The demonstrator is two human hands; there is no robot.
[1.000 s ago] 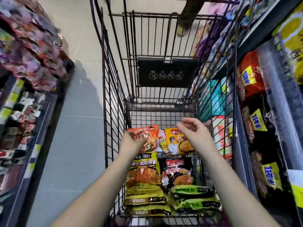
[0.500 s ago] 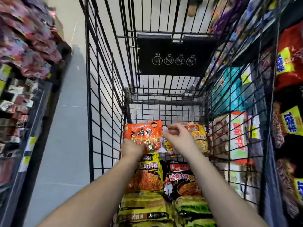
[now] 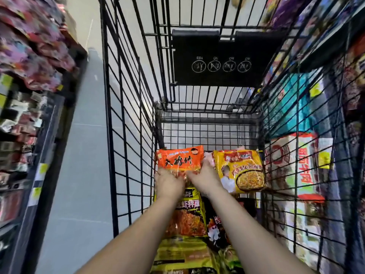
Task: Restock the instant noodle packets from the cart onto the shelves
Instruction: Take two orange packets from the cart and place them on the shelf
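Early stage: left hand (image 3: 167,183) and right hand (image 3: 204,179) both closed on the near edge of the orange noodle packet (image 3: 180,160), at the far end inside the cart (image 3: 128,135). Nothing from this grab shelved yet. Left to move: yellow packet (image 3: 242,171) just beside it, and several packets (image 3: 189,220) piled nearer; shelves (image 3: 308,155) sit right of the cart.

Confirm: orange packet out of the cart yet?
Still in. The orange packet sits below the cart walls, left hand and right hand gripping its lower edge.
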